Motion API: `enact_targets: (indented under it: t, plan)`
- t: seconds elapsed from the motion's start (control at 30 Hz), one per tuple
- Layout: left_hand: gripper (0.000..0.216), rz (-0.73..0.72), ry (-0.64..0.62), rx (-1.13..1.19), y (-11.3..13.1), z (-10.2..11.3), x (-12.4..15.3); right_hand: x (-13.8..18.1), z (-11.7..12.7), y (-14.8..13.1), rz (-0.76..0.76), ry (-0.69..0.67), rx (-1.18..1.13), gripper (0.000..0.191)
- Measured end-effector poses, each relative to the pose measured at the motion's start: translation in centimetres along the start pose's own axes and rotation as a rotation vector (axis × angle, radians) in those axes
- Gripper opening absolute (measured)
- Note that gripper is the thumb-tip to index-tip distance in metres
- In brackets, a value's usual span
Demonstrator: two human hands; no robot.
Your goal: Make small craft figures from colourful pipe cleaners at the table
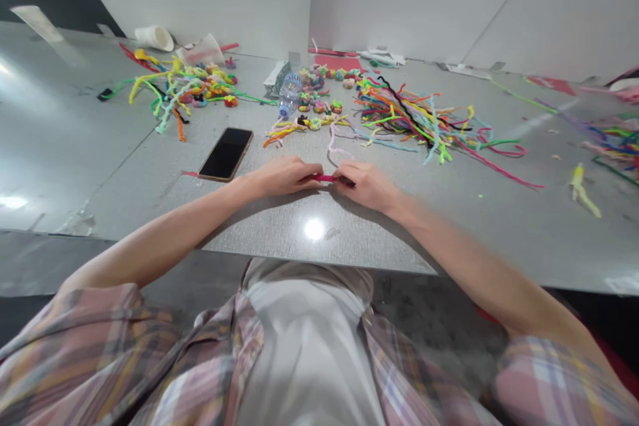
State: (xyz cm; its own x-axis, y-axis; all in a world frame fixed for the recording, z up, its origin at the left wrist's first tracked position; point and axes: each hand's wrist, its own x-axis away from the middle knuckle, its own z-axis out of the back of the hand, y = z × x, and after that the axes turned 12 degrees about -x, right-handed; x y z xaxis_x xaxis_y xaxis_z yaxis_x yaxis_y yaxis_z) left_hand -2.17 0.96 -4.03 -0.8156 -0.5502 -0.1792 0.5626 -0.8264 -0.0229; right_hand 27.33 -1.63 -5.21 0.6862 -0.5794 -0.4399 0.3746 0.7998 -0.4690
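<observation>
Between my two hands a short stretch of bright pink pipe cleaner (pixel 327 178) shows, held level just above the grey table (pixel 269 223). My left hand (pixel 288 175) pinches its left end with thumb and fingers. On the other end, the fingers of my right hand (pixel 367 185) are closed too. The rest of the pink piece is hidden inside the fingers. Just beyond the hands, a pale lilac pipe cleaner (pixel 335 140) lies curled on the table.
A phone (pixel 227 154) lies left of my left hand. Farther back are a plastic bottle (pixel 289 94), a big heap of pipe cleaners (pixel 399 110), another tangled pile (pixel 184 86) and a white cup (pixel 154 37). A yellow twisted piece (pixel 582 190) lies at right.
</observation>
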Motion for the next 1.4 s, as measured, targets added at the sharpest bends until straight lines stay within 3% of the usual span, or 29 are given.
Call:
enact_targets:
  t: [0.2, 0.47, 0.7, 1.1, 1.4]
  plan:
    - [0.028, 0.016, 0.071, -0.002, -1.2, 0.1, 0.4, -0.1, 0.8, 0.5, -0.017, 0.029, -0.034, 0.007]
    - [0.036, -0.040, 0.061, -0.083, 0.4, -0.5, 0.6, 0.2, -0.4, -0.3, -0.026, -0.030, -0.017, 0.007]
    - [0.038, -0.051, 0.005, -0.209, 1.8, -0.4, 0.9, 0.6, -0.7, -0.4, -0.021, -0.057, -0.034, 0.020]
    - [0.045, -0.142, 0.054, -0.243, 2.1, -0.8, 1.0, 0.7, -1.3, -0.7, 0.027, -0.092, 0.070, 0.029]
    - [0.043, -0.079, 0.060, -0.199, 2.0, -0.9, 1.1, 0.5, -1.8, -0.7, 0.004, -0.046, 0.058, 0.026]
